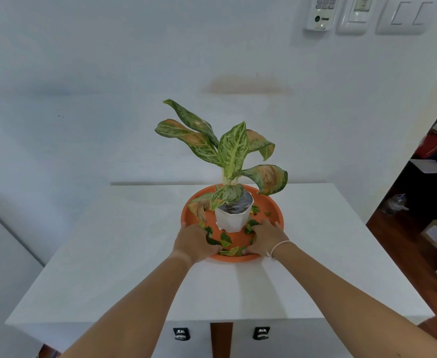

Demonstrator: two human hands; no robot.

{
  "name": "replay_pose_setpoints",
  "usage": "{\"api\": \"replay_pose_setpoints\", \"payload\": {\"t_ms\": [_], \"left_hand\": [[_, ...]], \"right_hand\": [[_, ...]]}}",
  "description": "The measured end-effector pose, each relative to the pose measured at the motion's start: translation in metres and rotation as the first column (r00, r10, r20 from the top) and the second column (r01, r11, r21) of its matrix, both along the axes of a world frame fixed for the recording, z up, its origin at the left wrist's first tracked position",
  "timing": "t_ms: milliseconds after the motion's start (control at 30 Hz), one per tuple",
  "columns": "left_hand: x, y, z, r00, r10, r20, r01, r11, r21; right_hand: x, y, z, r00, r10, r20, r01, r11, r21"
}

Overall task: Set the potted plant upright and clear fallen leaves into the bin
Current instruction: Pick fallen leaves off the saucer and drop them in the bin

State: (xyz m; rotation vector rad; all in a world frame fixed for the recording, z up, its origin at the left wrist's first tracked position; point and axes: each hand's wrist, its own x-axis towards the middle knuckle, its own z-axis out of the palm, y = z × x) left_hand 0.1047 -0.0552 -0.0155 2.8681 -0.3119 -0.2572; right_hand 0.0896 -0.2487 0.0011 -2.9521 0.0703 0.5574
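Orange plastic saucer [274, 214], round, on white surface [328, 254]. White pot [231, 219] with potted plant [231, 151] stands upright at its centre, between and just beyond both hands. Left hand [195, 242] and right hand [266, 239]: fingers spread, curled over the near rim. Fallen leaves [225, 237] lie loose between the fingers. No bin in view. Handling advice: lift level and steady, so pot and leaves stay put.

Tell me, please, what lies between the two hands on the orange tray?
In the head view, loose fallen leaves lie on the orange tray between the left hand and right hand.
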Motion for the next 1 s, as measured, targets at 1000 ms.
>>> {"api": "replay_pose_setpoints", "payload": {"t_ms": [1000], "left_hand": [[-0.015,-0.044,-0.006,0.999,0.013,-0.035,-0.022,0.954,-0.297]], "right_hand": [[-0.006,0.016,-0.006,0.987,0.046,0.153,-0.074,0.98,0.185]]}}
